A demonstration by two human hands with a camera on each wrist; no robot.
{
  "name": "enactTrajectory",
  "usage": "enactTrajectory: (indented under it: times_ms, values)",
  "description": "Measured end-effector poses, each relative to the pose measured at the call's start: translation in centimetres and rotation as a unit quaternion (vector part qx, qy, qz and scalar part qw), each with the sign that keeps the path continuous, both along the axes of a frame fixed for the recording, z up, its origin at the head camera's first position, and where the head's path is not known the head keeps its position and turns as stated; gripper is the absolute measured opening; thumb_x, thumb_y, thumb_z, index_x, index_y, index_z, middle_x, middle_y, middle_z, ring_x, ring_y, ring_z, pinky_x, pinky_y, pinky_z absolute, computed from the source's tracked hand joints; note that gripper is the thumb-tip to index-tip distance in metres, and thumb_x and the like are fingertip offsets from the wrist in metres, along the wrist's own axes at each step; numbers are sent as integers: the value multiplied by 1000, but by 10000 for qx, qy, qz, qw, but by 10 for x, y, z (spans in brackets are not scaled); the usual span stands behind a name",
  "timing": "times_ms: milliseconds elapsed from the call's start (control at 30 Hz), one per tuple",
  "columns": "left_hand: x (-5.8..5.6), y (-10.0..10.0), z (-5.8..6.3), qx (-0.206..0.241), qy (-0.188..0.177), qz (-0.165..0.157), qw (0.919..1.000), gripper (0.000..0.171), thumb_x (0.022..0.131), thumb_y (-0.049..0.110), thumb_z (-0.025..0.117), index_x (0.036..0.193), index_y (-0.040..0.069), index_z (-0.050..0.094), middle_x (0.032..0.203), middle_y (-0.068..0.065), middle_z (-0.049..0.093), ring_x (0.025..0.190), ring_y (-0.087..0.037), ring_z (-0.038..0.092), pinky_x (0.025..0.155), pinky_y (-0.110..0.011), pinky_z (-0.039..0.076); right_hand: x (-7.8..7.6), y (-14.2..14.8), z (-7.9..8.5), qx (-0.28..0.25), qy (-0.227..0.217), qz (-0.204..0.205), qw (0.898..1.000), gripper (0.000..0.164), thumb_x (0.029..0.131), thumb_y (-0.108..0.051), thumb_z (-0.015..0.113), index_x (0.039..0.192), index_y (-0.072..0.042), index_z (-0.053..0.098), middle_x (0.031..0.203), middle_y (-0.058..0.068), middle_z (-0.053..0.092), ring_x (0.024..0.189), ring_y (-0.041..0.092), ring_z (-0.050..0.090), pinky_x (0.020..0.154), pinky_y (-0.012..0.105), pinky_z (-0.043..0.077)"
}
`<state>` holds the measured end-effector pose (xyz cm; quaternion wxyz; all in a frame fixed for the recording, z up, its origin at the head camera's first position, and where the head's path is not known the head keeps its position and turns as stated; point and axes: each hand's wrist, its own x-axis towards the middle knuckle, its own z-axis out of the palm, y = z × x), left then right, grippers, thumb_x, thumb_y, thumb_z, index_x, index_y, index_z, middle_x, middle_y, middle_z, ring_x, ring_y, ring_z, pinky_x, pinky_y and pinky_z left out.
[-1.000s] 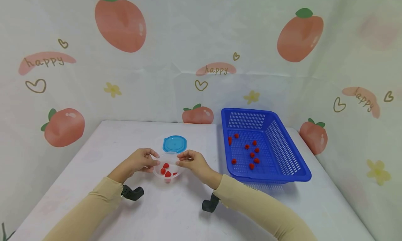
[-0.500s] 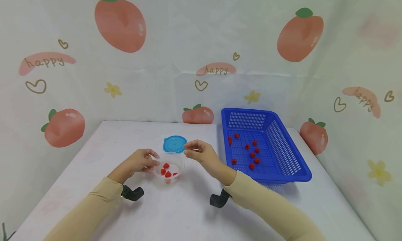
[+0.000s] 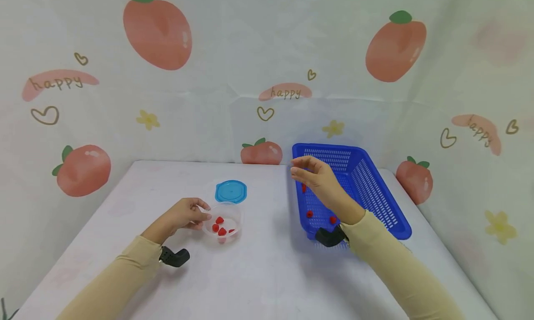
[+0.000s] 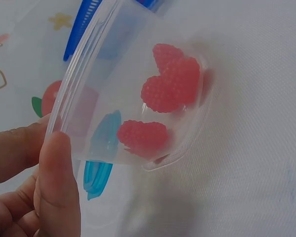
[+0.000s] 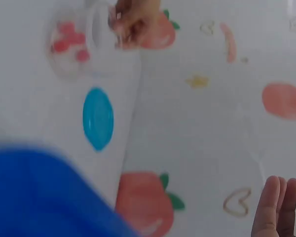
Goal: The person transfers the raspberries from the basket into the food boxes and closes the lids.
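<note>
My left hand point(image 3: 187, 213) pinches the rim of a clear plastic tub point(image 3: 234, 214) between thumb and fingers, as the left wrist view shows up close. Several raspberries point(image 4: 182, 81) lie at the bottom of the tub. A blue lid point(image 3: 231, 191) lies flat on the table just behind it. Over the left part of a blue slotted basket point(image 3: 377, 190) hovers my right hand point(image 3: 319, 178), fingers loosely extended and nothing between them. It hides most of the raspberries in the basket; a raspberry point(image 3: 309, 214) still shows near the front left corner.
The basket stands at the back right of the white table point(image 3: 258, 273), its high walls near the backdrop. A printed cloth point(image 3: 200, 116) hangs behind and at both sides. Dark wrist cameras point(image 3: 175, 258) stick out below both wrists.
My right hand has left the tub's rim and moved right and up, past the lid, to above the basket. My left hand has stayed on the tub.
</note>
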<state>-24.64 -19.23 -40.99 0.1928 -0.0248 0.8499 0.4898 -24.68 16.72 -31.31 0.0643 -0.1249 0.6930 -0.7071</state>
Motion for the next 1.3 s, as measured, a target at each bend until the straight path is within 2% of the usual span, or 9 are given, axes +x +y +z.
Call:
enactTrajectory:
  times_ms: [133,267,433,600,733,833,967,1133,1300]
  values:
    - [0,0,1,-3,-16,-2,10000,42,87,17,73,119,-2,54,73,-5,55,62,-15,58,63,-24,56,-14,24,-3,358,-78,-270,9990,26,95,-11,60,118,-2,54,108,1,56,100,11,62,89,22,53]
    - [0,1,0,-45,-24,6,10000,42,87,17,72,120,-2,53,74,-5,56,63,-16,59,63,-24,56,-25,41,-14,792,-195,-322,9962,28,96,-14,61,120,-1,54,109,0,56,99,9,61,94,27,52]
    - [-1,-1,-1,-25,-32,-21,10000,42,88,17,72,120,-1,53,75,-6,56,64,-16,60,64,-24,56,-37,51,-26,1368,-400,-75,9898,34,97,-14,58,124,4,51,121,13,55,104,13,60,104,42,45]
    - [-1,-1,-2,7,-38,-44,10000,42,88,18,72,121,-1,53,77,-6,57,64,-16,60,64,-24,57,-47,56,-33,1962,-573,275,9785,39,98,-14,56,129,9,48,133,26,49,107,20,60,105,46,43]
    - [0,-1,-2,-35,-4,-25,10000,42,87,18,72,120,-1,53,77,-6,57,64,-16,59,64,-25,57,-55,58,-40,2584,-649,454,9628,35,97,-16,58,124,6,54,125,22,59,100,19,63,102,45,47]
    - [0,-1,-2,-26,6,1,10000,42,87,17,73,119,-1,54,76,-6,56,63,-16,59,63,-25,57,-58,59,-45,2965,-741,520,9507,30,96,-15,60,118,4,58,116,19,64,99,27,64,100,49,47]
    - [0,-1,-2,3,9,8,10000,41,87,17,73,119,-1,54,74,-6,56,62,-16,59,63,-25,57,-61,60,-53,3341,-814,718,9363,25,93,-10,61,113,6,60,116,25,63,105,37,60,98,48,50]
    - [0,-1,-2,-9,11,4,10000,41,87,17,73,119,-1,54,74,-6,56,62,-16,59,63,-25,56,-64,62,-63,3916,-874,1060,9098,21,91,-7,62,107,6,63,107,20,67,95,27,61,91,41,54]
    - [0,0,-1,-21,-4,10,10000,42,87,17,73,119,-1,54,75,-6,56,62,-16,58,64,-25,57,-62,60,-68,4322,-1258,1354,8826,22,91,-8,63,110,2,65,105,12,68,97,22,64,94,40,53]
